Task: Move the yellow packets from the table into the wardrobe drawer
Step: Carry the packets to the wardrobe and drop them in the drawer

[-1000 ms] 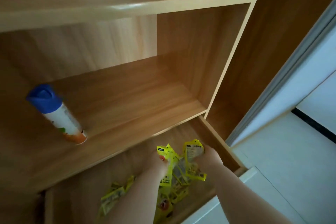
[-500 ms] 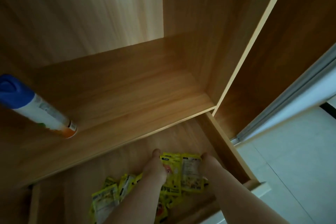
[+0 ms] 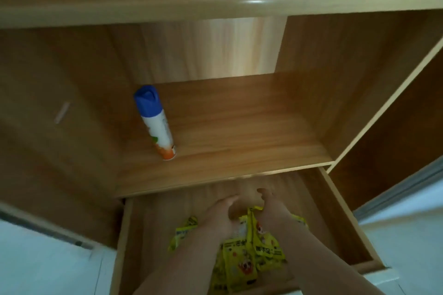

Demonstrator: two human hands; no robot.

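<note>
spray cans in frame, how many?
1: the can stands on the shelf above the open drawer, toward its left. No other seen; none looks hidden.

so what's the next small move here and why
Probably lift both hands back out of the drawer. The yellow packets lie in a heap on its floor, and the left hand and right hand hover over them with fingers loosely spread, seemingly gripping nothing, so the drop looks done.

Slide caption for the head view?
Left hand and right hand over the yellow packets piled in the open wardrobe drawer; a blue-capped spray can stands on the shelf above.
</note>
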